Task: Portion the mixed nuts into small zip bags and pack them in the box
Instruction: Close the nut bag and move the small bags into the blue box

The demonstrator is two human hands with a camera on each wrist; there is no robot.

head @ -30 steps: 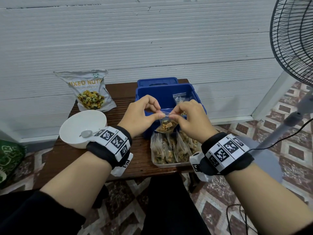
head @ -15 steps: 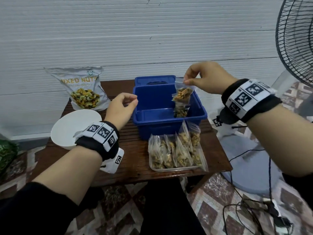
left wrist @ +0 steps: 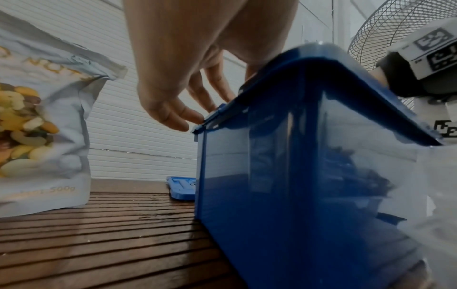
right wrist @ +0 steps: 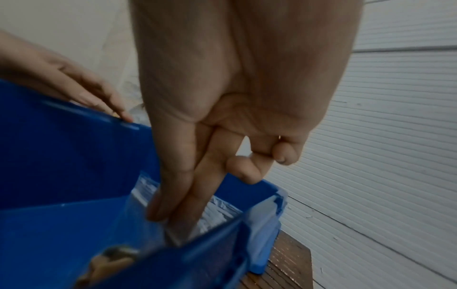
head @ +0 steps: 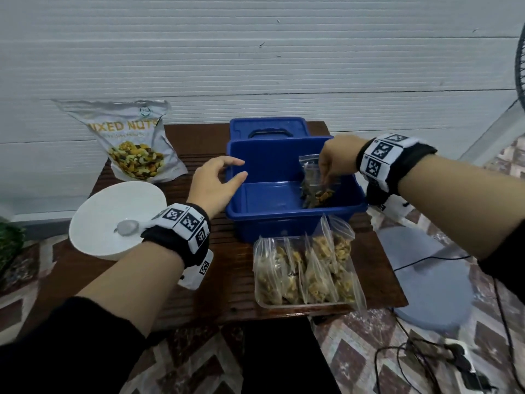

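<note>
A: Since the earlier frame, the right hand [head: 336, 163] has come down from above the box [head: 287, 214] into its right end, carrying the bag [head: 314, 183]. The left hand [head: 217, 184] has moved from mid-air to the box's left rim.

B: State of each grip?

A: Right grip: thumb and forefinger pinched together on the bag's upper part; the wrist view shows the fingers [right wrist: 173, 197] pointing down into the box. Left grip: fingers apart and relaxed, holding nothing, with fingertips [left wrist: 183, 121] at the rim.

B: Why those positions?

A: Judgement: the left hand steadies the box so it does not slide while the bag goes in. Holding the bag high keeps the nuts low, so it can stand upright against the right wall.

B: Where is the remaining stock?

A: Filled bags stand upright in a clear tray [head: 306, 304] at lower centre, just in front of the box. The lid [head: 268, 127] lies behind the box. The pouch [head: 133, 146] leans at upper left, above a white bowl [head: 113, 211] holding a spoon [head: 129, 226].

B: Surface and room?

A: Dark slatted wooden counter [head: 199, 297], against a white ribbed wall. Patterned tile floor below. Fan [head: 429, 282] base at the right, with cables trailing across the floor at lower right.
</note>
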